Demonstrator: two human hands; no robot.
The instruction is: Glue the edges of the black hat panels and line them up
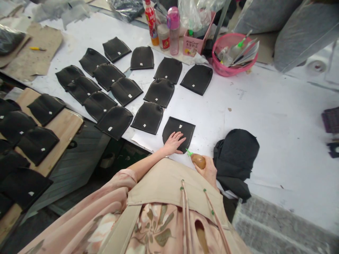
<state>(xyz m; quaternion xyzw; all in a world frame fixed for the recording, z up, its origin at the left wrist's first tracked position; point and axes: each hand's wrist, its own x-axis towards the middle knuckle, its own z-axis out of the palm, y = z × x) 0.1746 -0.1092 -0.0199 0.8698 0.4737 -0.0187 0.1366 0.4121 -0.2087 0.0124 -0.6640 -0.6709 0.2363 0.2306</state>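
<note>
Under my left hand lies a black fabric piece with a small white tag near its far edge. The fingers of that hand are spread flat on it. My right hand is wrapped round a brown glue bottle with a green nozzle. The nozzle tip is at the near right edge of the black piece; whether it touches is too small to tell. Just right of my right hand sits a pile of black cloth pieces.
Several similar black pieces lie across the white table, and more cover a wooden board at left. Along the back stand a red-labelled bottle, a pink-lidded bottle, a pink box and a pink basket.
</note>
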